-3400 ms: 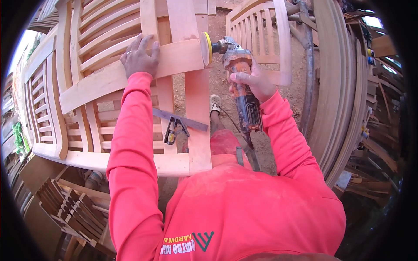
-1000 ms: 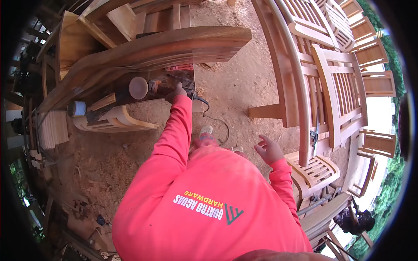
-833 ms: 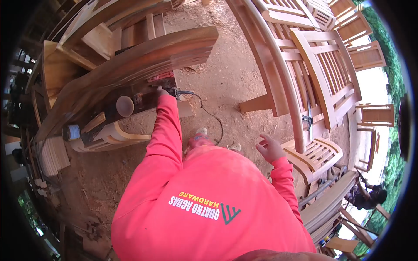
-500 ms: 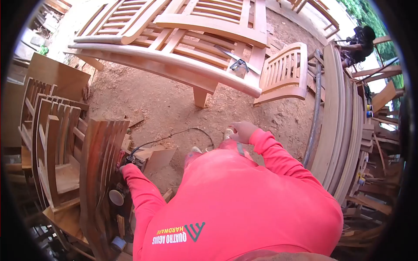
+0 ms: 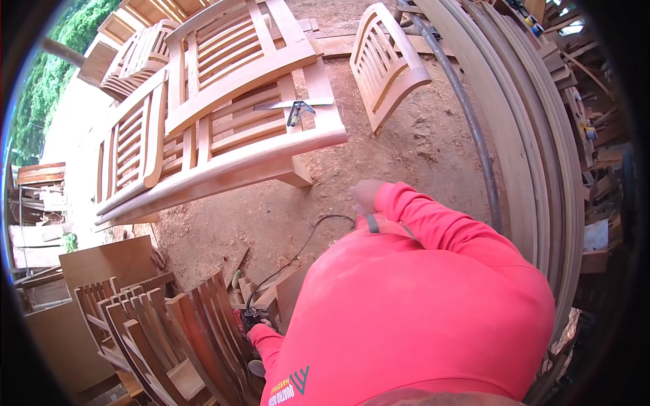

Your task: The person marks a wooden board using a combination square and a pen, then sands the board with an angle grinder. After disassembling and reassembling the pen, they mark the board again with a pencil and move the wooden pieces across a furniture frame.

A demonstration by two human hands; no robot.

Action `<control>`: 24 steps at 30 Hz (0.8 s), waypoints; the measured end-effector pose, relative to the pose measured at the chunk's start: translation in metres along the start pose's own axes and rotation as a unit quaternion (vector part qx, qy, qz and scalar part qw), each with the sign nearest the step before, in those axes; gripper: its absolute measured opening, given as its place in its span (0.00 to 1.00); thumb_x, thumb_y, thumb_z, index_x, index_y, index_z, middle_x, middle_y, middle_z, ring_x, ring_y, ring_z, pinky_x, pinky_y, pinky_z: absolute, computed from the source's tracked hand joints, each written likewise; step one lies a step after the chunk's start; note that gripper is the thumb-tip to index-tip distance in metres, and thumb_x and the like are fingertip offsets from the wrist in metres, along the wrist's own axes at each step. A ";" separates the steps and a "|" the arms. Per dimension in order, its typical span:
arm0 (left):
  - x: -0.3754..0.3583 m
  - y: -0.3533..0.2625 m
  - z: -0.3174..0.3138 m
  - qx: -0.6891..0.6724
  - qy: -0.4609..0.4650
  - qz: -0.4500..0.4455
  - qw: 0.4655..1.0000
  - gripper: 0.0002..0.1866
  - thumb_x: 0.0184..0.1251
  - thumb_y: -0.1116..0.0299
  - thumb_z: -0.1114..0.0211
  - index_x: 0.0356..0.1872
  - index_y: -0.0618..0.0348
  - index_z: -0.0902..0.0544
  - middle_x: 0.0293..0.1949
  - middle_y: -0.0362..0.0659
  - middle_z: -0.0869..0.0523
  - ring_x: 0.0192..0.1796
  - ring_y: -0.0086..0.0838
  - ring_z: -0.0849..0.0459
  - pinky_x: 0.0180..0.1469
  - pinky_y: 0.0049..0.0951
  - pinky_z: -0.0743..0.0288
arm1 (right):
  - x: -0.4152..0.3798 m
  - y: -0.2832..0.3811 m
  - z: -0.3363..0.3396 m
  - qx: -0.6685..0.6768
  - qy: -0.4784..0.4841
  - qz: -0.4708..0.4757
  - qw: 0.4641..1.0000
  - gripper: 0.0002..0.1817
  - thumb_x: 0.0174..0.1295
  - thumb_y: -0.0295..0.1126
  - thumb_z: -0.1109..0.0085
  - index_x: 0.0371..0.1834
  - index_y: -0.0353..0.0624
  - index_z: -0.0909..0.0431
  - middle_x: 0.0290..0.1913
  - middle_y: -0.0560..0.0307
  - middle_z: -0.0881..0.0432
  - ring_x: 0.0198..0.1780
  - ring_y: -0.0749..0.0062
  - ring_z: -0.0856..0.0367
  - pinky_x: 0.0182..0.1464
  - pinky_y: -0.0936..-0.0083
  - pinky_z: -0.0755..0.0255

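Grip at the left hand (image 5: 259, 333) we cannot read: only a knuckle and the pink cuff show beside the dark body of the grinder (image 5: 251, 317), and whether the fingers close on the tool is hidden. We note the right hand (image 5: 365, 194) empty, fingers loosely bent, hanging over the sawdust ground (image 5: 413, 149).

What has changed: a few seconds ago we saw the grinder run in the right hand against the pale bench frame (image 5: 223, 162), with the left hand pressed on the wood. Now the grinder sits low on our left, against the stack of dark curved chair parts (image 5: 193, 331), its cable (image 5: 306, 237) trailing loose across the dirt. The bench frame lies well apart from both hands, and the metal square (image 5: 298, 107) rests on it untouched. We judge that the sanding pass is over and the tool is being parked.

Pose: the left arm reaches down and out to the stack, elbow nearly straight; the right arm is bent at the elbow, forearm raised forward, near the curved slats (image 5: 535, 142) at our right.
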State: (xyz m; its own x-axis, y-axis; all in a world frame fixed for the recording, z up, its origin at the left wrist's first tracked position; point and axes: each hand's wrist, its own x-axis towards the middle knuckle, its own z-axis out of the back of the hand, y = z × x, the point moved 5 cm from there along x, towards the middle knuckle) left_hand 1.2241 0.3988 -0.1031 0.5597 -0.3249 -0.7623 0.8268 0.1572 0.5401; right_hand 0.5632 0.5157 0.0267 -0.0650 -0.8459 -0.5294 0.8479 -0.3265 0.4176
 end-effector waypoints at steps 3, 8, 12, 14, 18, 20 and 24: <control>-0.011 0.002 -0.002 -0.053 -0.010 0.012 0.998 0.21 0.75 0.55 0.40 0.63 0.50 0.19 0.65 0.46 0.19 0.68 0.35 0.22 0.71 0.38 0.31 | -0.001 0.001 0.001 0.009 -0.017 0.017 1.000 0.26 0.60 0.42 0.32 0.60 0.40 0.17 0.46 0.36 0.12 0.50 0.39 0.13 0.55 0.51 0.20; -0.026 0.008 -0.012 -0.194 -0.031 0.045 0.979 0.19 0.74 0.57 0.38 0.60 0.52 0.18 0.62 0.47 0.18 0.65 0.36 0.21 0.68 0.38 0.29 | 0.008 -0.001 -0.009 -0.004 0.014 0.007 1.000 0.25 0.61 0.42 0.32 0.59 0.40 0.17 0.48 0.37 0.12 0.53 0.40 0.14 0.58 0.51 0.21; -0.045 0.008 -0.019 -0.373 -0.078 0.086 0.921 0.18 0.73 0.58 0.37 0.58 0.54 0.17 0.59 0.48 0.16 0.62 0.36 0.19 0.66 0.37 0.28 | -0.001 0.005 0.004 0.019 0.015 -0.030 0.999 0.25 0.61 0.42 0.32 0.58 0.40 0.17 0.50 0.38 0.12 0.56 0.40 0.15 0.59 0.51 0.22; -0.053 -0.002 -0.025 -0.466 -0.097 0.110 0.873 0.17 0.73 0.59 0.36 0.56 0.55 0.16 0.58 0.48 0.16 0.61 0.36 0.19 0.64 0.37 0.27 | 0.001 0.003 0.005 0.038 0.011 -0.019 0.999 0.25 0.61 0.42 0.33 0.59 0.40 0.18 0.49 0.37 0.12 0.55 0.39 0.14 0.58 0.50 0.22; -0.086 -0.026 -0.037 -0.587 -0.147 0.145 0.783 0.16 0.72 0.60 0.35 0.54 0.57 0.16 0.56 0.48 0.15 0.59 0.37 0.18 0.62 0.36 0.26 | 0.006 -0.026 -0.011 0.064 0.014 0.015 0.998 0.27 0.62 0.43 0.34 0.62 0.40 0.21 0.48 0.36 0.12 0.52 0.39 0.13 0.56 0.50 0.20; -0.105 -0.040 -0.039 -0.631 -0.178 0.163 0.737 0.15 0.72 0.61 0.35 0.53 0.58 0.15 0.54 0.49 0.14 0.58 0.37 0.17 0.61 0.36 0.25 | 0.016 -0.051 -0.021 0.042 0.055 0.018 0.997 0.27 0.62 0.43 0.35 0.61 0.40 0.20 0.48 0.36 0.12 0.51 0.38 0.13 0.55 0.50 0.20; -0.157 -0.079 -0.032 -0.699 -0.249 0.192 0.643 0.14 0.71 0.62 0.33 0.50 0.60 0.15 0.52 0.49 0.13 0.55 0.37 0.16 0.59 0.36 0.23 | 0.018 -0.111 0.018 0.031 0.074 0.031 0.996 0.25 0.61 0.42 0.35 0.58 0.40 0.17 0.47 0.35 0.12 0.51 0.38 0.13 0.54 0.51 0.19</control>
State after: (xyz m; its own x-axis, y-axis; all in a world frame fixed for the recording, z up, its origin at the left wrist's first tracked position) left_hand 1.0725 0.4667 -0.0377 0.9376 -0.2163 -0.2722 0.0713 0.8858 -0.4586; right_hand 0.4588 0.5289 -0.0163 0.0691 -0.7958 -0.6016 0.8138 -0.3039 0.4954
